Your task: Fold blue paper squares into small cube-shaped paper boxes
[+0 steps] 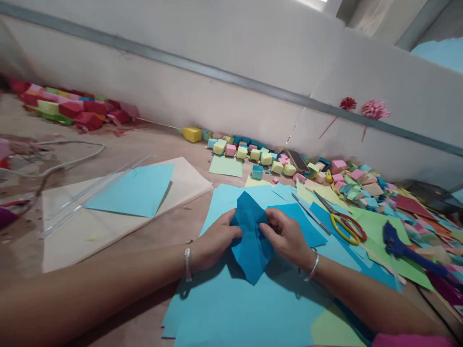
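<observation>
A creased sheet of dark blue paper (249, 241) is held up between my two hands, its folds bulging in the middle. My left hand (220, 236) pinches its left edge, thumb in front. On the opposite edge, my right hand (284, 233) grips it with thumb and curled fingers. Below lie large light blue sheets (238, 308), which the held paper shades. Just right of my right hand is another dark blue piece (304, 221), with a slim metal blade-like tool (311, 214) across the sheets. Scissors (345, 226) with yellow and red handles rest beyond it.
A blue glue gun (408, 250) lies at right on green paper. Small folded paper boxes (265, 159) line the wall, with a red and pink pile (83, 108) far left. A clear ruler (94, 197) and a light blue sheet (144, 193) lie on a pale board (72, 250).
</observation>
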Action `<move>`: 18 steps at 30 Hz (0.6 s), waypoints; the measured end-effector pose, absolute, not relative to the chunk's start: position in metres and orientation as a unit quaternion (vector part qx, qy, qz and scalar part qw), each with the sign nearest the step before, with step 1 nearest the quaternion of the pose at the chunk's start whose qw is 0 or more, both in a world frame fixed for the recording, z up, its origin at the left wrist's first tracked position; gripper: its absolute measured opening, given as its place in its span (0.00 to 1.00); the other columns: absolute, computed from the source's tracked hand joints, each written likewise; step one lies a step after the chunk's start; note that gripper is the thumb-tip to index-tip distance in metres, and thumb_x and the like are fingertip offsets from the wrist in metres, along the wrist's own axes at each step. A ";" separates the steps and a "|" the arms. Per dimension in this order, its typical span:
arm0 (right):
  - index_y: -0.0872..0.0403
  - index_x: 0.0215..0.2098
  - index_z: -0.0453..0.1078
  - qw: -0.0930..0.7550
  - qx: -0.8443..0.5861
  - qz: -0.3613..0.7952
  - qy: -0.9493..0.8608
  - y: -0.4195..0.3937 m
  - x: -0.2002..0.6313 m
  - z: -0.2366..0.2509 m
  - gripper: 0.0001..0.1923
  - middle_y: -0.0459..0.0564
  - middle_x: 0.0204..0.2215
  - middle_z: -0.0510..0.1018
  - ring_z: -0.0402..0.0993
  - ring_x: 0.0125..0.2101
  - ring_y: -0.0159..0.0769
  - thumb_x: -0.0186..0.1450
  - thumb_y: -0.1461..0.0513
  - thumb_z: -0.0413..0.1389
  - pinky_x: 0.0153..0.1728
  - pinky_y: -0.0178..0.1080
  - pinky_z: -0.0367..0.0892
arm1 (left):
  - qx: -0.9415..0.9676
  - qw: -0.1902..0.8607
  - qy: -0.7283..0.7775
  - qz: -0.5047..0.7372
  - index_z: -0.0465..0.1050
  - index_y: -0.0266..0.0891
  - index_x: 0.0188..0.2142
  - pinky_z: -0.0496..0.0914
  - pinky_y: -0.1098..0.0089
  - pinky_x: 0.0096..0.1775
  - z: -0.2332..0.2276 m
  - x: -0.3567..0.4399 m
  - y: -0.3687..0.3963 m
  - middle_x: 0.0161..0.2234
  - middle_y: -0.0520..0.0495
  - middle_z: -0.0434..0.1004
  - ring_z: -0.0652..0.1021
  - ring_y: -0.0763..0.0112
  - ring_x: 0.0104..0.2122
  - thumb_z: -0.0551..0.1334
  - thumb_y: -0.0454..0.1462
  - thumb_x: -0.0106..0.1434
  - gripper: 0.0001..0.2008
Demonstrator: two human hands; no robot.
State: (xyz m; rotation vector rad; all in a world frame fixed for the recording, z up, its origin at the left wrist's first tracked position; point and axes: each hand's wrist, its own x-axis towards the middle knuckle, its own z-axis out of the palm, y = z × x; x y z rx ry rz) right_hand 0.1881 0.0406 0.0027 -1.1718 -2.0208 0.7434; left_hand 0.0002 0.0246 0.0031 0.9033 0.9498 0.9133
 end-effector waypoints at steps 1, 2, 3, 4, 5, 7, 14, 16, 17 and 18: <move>0.53 0.38 0.65 0.340 -0.451 0.282 -0.776 0.040 0.188 0.002 0.05 0.40 0.22 0.64 0.58 0.21 0.27 0.65 0.61 0.53 0.23 0.32 0.56 | 0.407 0.696 0.432 0.404 0.67 0.37 0.37 0.62 0.72 0.27 0.002 0.001 0.026 0.24 0.53 0.68 0.68 0.73 0.24 0.57 0.28 0.45 0.17; 0.53 0.37 0.65 0.345 -0.450 0.276 -0.776 0.039 0.188 0.001 0.04 0.41 0.23 0.65 0.59 0.22 0.27 0.64 0.61 0.54 0.24 0.32 0.56 | 0.407 0.696 0.436 0.399 0.67 0.37 0.37 0.63 0.71 0.28 0.001 0.001 0.028 0.24 0.52 0.68 0.69 0.72 0.24 0.58 0.29 0.46 0.15; 0.53 0.36 0.65 0.351 -0.447 0.266 -0.778 0.038 0.187 0.001 0.03 0.41 0.24 0.66 0.60 0.23 0.27 0.64 0.62 0.54 0.24 0.32 0.57 | 0.408 0.697 0.439 0.394 0.67 0.38 0.36 0.63 0.70 0.28 0.000 0.001 0.029 0.24 0.52 0.68 0.69 0.71 0.25 0.59 0.30 0.47 0.14; 0.53 0.35 0.65 0.359 -0.441 0.253 -0.783 0.037 0.186 0.001 0.03 0.42 0.26 0.67 0.60 0.23 0.27 0.63 0.63 0.54 0.25 0.32 0.58 | 0.410 0.698 0.440 0.389 0.67 0.38 0.36 0.64 0.70 0.29 0.000 0.001 0.029 0.24 0.52 0.67 0.69 0.71 0.25 0.59 0.31 0.48 0.13; 0.53 0.34 0.64 0.365 -0.431 0.240 -0.789 0.037 0.185 0.002 0.02 0.43 0.27 0.67 0.61 0.24 0.28 0.63 0.64 0.54 0.26 0.33 0.59 | 0.413 0.699 0.440 0.385 0.67 0.38 0.35 0.64 0.70 0.29 0.000 0.001 0.030 0.25 0.52 0.68 0.69 0.71 0.26 0.60 0.31 0.49 0.11; 0.53 0.33 0.64 0.372 -0.406 0.226 -0.804 0.038 0.184 0.003 0.02 0.45 0.29 0.68 0.62 0.26 0.28 0.62 0.66 0.54 0.27 0.33 0.60 | 0.423 0.699 0.432 0.381 0.67 0.37 0.35 0.65 0.69 0.30 0.000 0.001 0.030 0.26 0.51 0.69 0.69 0.71 0.26 0.60 0.32 0.51 0.10; 0.54 0.34 0.72 0.361 -0.378 0.258 -0.813 0.040 0.185 0.001 0.04 0.47 0.30 0.71 0.65 0.27 0.29 0.62 0.67 0.55 0.28 0.34 0.63 | 0.472 0.666 0.423 0.393 0.70 0.37 0.40 0.69 0.64 0.41 0.000 0.001 0.028 0.37 0.46 0.75 0.74 0.61 0.40 0.61 0.39 0.58 0.11; 0.54 0.36 0.74 0.363 -0.378 0.254 -0.813 0.039 0.185 0.000 0.05 0.49 0.32 0.72 0.66 0.27 0.29 0.62 0.66 0.56 0.28 0.34 0.64 | 0.497 0.646 0.432 0.387 0.71 0.37 0.40 0.69 0.65 0.41 -0.001 0.001 0.029 0.37 0.45 0.75 0.74 0.61 0.40 0.61 0.40 0.59 0.11; 0.54 0.36 0.74 0.364 -0.382 0.249 -0.812 0.039 0.185 0.001 0.06 0.49 0.32 0.72 0.66 0.27 0.29 0.62 0.66 0.56 0.28 0.34 0.64 | 0.511 0.634 0.434 0.386 0.71 0.37 0.40 0.69 0.65 0.40 -0.001 0.001 0.029 0.37 0.46 0.76 0.74 0.61 0.40 0.61 0.40 0.60 0.11; 0.54 0.35 0.74 0.363 -0.388 0.245 -0.811 0.038 0.185 0.001 0.05 0.48 0.31 0.72 0.66 0.27 0.29 0.63 0.66 0.56 0.28 0.34 0.64 | 0.527 0.619 0.437 0.386 0.71 0.37 0.38 0.68 0.66 0.39 -0.001 0.000 0.029 0.36 0.46 0.75 0.74 0.62 0.39 0.61 0.40 0.60 0.10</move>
